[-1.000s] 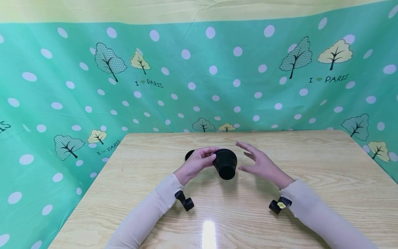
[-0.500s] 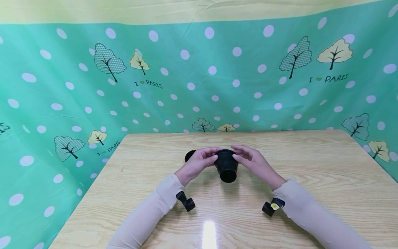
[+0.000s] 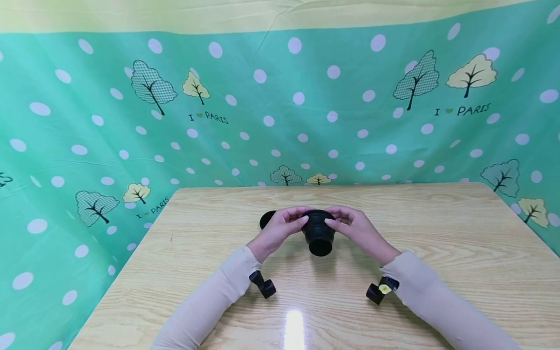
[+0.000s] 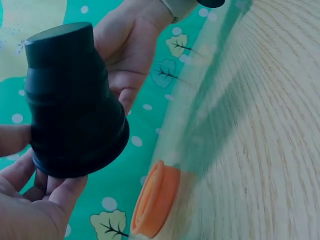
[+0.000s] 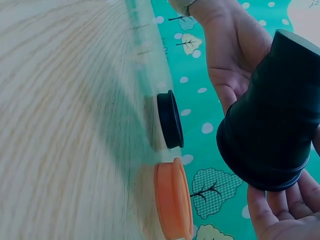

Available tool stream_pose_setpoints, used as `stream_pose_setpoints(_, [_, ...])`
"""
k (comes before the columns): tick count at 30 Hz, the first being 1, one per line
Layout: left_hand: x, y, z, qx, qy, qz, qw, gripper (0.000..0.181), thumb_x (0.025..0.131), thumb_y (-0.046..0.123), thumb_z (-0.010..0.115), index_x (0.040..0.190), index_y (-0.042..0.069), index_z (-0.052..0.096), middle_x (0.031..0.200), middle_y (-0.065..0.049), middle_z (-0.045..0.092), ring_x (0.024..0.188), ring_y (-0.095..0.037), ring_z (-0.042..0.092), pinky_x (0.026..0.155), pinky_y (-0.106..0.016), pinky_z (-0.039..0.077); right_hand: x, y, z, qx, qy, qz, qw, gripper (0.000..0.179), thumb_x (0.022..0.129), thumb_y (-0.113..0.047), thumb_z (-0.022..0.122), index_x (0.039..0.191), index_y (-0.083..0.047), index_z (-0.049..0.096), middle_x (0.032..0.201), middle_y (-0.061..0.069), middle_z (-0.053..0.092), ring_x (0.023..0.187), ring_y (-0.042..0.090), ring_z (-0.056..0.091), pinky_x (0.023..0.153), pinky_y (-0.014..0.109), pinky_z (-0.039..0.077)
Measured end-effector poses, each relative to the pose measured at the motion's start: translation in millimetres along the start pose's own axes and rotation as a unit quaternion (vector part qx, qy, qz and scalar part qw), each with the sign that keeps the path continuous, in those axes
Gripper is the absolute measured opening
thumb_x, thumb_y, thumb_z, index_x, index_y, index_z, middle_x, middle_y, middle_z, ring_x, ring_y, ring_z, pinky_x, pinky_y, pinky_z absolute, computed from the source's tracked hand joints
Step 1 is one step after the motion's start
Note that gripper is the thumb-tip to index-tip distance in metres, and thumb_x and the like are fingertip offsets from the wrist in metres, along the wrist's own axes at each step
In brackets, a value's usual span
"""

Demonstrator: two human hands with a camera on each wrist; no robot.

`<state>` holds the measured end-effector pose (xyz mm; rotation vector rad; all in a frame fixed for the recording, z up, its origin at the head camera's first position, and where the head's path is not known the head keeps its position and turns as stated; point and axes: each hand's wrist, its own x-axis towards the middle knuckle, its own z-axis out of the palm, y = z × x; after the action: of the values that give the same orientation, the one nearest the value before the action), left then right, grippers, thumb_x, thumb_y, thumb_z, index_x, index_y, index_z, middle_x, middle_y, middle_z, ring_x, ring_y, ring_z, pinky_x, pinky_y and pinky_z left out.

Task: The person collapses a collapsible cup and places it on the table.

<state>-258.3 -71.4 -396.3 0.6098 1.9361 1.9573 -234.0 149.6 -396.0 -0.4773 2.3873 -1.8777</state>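
A black collapsible cup [image 3: 318, 232] with stepped walls is held up over the table, its narrow base tilted toward me. My left hand [image 3: 280, 232] pinches its wide rim from the left, thumb on the near side. On the opposite side, my right hand [image 3: 356, 232] pinches the same rim between thumb and fingers. In the left wrist view the cup [image 4: 75, 107] is drawn out to full height, with fingertips beneath the rim. The right wrist view shows the cup's [image 5: 275, 120] ringed wall between both hands.
A flattened black round piece [image 5: 170, 120] lies on the wooden table [image 3: 437, 233], partly hidden by the left hand in the head view. Beside it sits a flattened orange round piece [image 5: 173, 200], hidden from the head view. A green patterned curtain [image 3: 245, 97] hangs behind the table.
My right hand has moved left from beside the cup and taken hold of its rim. The left hand has kept its grip and barely moved; the cup's tilt has shifted slightly.
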Motion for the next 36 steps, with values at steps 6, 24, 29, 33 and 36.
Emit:
stream_pose_setpoints(6, [1.1, -2.1, 4.1, 0.044, 0.027, 0.015, 0.9985, 0.034, 0.091, 0.011, 0.063, 0.123, 0.000, 0.060, 0.103, -0.001, 0.064, 0.090, -0.012, 0.056, 0.079, -0.023, 0.047, 0.6, -2.6, 3.2, -0.031, 0.012, -0.011, 0.9994, 0.034, 0.089, -0.022, 0.067, 0.117, -0.002, 0.062, 0.093, 0.008, 0.062, 0.091, 0.021, 0.055, 0.077, 0.030, 0.044])
stream_pose_setpoints(24, [-13.6, 25.2, 18.7, 0.149, 0.051, 0.063, 0.9855, 0.026, 0.090, 0.007, 0.064, 0.113, -0.006, 0.063, 0.111, -0.018, 0.066, 0.098, -0.012, 0.058, 0.084, -0.025, 0.050, -0.5, -0.2, 6.8, -0.052, 0.036, -0.059, 0.9963, 0.031, 0.086, -0.017, 0.070, 0.112, 0.000, 0.064, 0.098, 0.011, 0.066, 0.092, 0.017, 0.059, 0.079, 0.025, 0.052])
stream_pose_setpoints(29, [-13.5, 24.8, 20.9, 0.176, 0.060, 0.084, 0.9790, 0.024, 0.088, 0.005, 0.065, 0.110, -0.006, 0.065, 0.109, -0.018, 0.067, 0.097, -0.015, 0.059, 0.085, -0.035, 0.052, -2.6, -0.4, 8.2, -0.065, 0.050, -0.077, 0.9936, 0.028, 0.085, -0.015, 0.072, 0.109, -0.002, 0.068, 0.101, 0.010, 0.067, 0.094, 0.016, 0.060, 0.078, 0.025, 0.053])
stream_pose_setpoints(33, [-13.8, 24.2, 22.0, 0.191, 0.068, 0.103, 0.9739, 0.023, 0.088, 0.005, 0.066, 0.108, -0.005, 0.067, 0.106, -0.018, 0.068, 0.093, -0.016, 0.060, 0.083, -0.044, 0.051, -4.6, -1.8, 8.7, -0.070, 0.062, -0.086, 0.9919, 0.028, 0.085, -0.016, 0.072, 0.110, -0.004, 0.070, 0.105, 0.009, 0.067, 0.096, 0.018, 0.060, 0.075, 0.024, 0.054])
stream_pose_setpoints(36, [-14.5, 25.1, 23.1, 0.199, 0.073, 0.106, 0.9715, 0.023, 0.089, 0.007, 0.065, 0.109, -0.003, 0.067, 0.107, -0.016, 0.068, 0.093, -0.016, 0.061, 0.081, -0.041, 0.052, -5.9, -2.6, 8.6, -0.078, 0.074, -0.090, 0.9902, 0.029, 0.085, -0.019, 0.071, 0.111, -0.006, 0.070, 0.107, 0.008, 0.067, 0.099, 0.020, 0.060, 0.074, 0.024, 0.054])
